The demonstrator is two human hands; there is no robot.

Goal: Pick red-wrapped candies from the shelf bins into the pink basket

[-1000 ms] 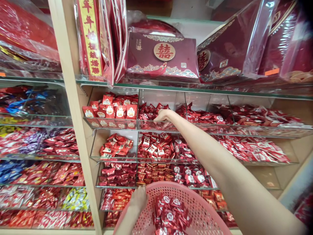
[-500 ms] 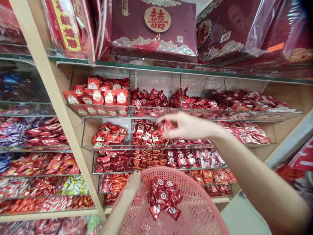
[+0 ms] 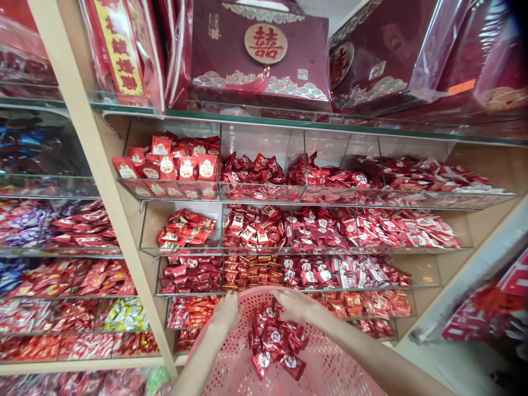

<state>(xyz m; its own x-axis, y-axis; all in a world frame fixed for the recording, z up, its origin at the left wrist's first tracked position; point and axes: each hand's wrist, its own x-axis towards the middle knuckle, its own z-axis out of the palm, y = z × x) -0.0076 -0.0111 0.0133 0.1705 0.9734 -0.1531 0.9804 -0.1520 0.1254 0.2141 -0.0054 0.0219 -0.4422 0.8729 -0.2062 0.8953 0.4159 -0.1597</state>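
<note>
A pink perforated plastic basket [image 3: 330, 352] sits low in front of me, with a pile of small red candy packets [image 3: 274, 335] bearing round white labels inside it. My left hand [image 3: 228, 312] is closed on the basket's far-left rim. Over the far side of the basket, my right hand [image 3: 293, 305] reaches in at the top of the pile, fingers stretched toward the packets. No packet shows clearly between its fingers, and its palm side is hidden.
Clear-walled shelf bins ahead hold red-wrapped sweets [image 3: 256, 225] in several rows. Maroon gift bags [image 3: 259, 55] stand on a glass shelf [image 3: 264, 118] above. A wooden upright [image 3: 119, 242] separates another sweets rack at left. Hanging red packages [image 3: 474, 319] are at right.
My right hand has come down from the middle shelf row, where it held a red packet, into the basket. My left hand stays on the rim.
</note>
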